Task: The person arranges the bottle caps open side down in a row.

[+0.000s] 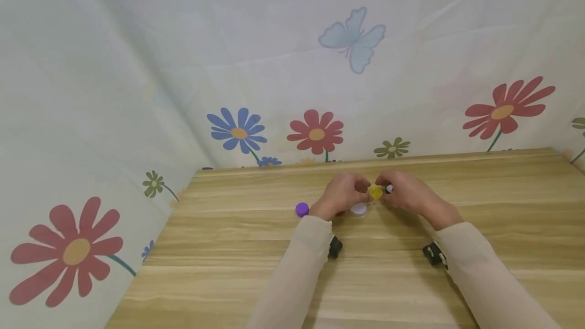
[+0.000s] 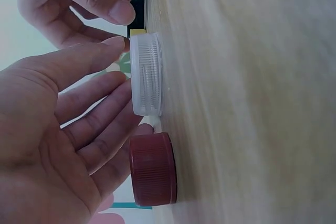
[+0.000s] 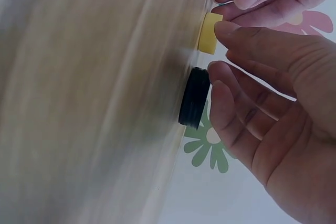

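Note:
Bottle caps lie on the wooden table. My left hand [image 1: 343, 196] hangs beside a clear white cap [image 2: 146, 74] and a dark red cap [image 2: 152, 169], fingers loosely bent and thumb tip near the white cap's upper edge. A small yellow cap [image 1: 376, 193] sits between the two hands. My right hand [image 1: 409, 193] has its thumb tip at the yellow cap's edge, and its fingertips lie by a black cap [image 3: 194, 98]. Whether they touch these caps is hard to tell. Neither hand has its fingers wrapped round a cap.
A purple cap [image 1: 302, 209] lies left of the left hand. The wood-grain table [image 1: 219, 268] meets a pale cloth backdrop [image 1: 274, 65] printed with flowers and a butterfly along its back and left edges.

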`<action>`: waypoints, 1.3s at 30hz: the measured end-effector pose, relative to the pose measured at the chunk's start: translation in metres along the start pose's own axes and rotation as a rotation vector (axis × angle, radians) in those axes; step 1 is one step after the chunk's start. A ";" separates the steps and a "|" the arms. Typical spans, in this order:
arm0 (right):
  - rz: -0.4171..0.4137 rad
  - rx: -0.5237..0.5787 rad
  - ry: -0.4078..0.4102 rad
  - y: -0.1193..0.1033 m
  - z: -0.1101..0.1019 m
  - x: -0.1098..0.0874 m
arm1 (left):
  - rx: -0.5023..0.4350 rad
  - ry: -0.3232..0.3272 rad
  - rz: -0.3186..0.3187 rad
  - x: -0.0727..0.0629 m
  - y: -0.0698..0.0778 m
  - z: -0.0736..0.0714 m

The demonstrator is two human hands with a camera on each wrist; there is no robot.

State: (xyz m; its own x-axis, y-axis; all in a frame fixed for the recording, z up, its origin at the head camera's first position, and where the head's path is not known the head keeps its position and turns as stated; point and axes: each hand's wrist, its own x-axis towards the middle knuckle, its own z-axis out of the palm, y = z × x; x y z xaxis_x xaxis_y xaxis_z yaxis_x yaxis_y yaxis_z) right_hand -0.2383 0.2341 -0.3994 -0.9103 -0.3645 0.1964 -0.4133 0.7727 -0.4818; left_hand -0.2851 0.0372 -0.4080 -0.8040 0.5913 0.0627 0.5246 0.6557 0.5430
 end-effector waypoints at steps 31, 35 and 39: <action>-0.019 0.172 0.012 0.005 0.001 0.005 | -0.072 0.060 0.046 -0.007 -0.002 -0.005; 0.006 0.231 -0.007 0.004 -0.002 0.005 | -0.087 0.102 0.064 -0.008 -0.004 -0.008; 0.029 0.250 -0.013 0.002 -0.005 0.003 | -0.093 0.127 0.085 -0.007 -0.006 -0.008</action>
State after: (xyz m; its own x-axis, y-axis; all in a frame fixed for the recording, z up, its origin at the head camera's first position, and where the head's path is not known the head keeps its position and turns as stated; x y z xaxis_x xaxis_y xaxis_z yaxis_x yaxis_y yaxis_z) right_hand -0.2419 0.2371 -0.3953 -0.9205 -0.3521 0.1692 -0.3669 0.6307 -0.6838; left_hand -0.2850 0.0258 -0.4052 -0.7896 0.5750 0.2143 0.5693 0.5560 0.6056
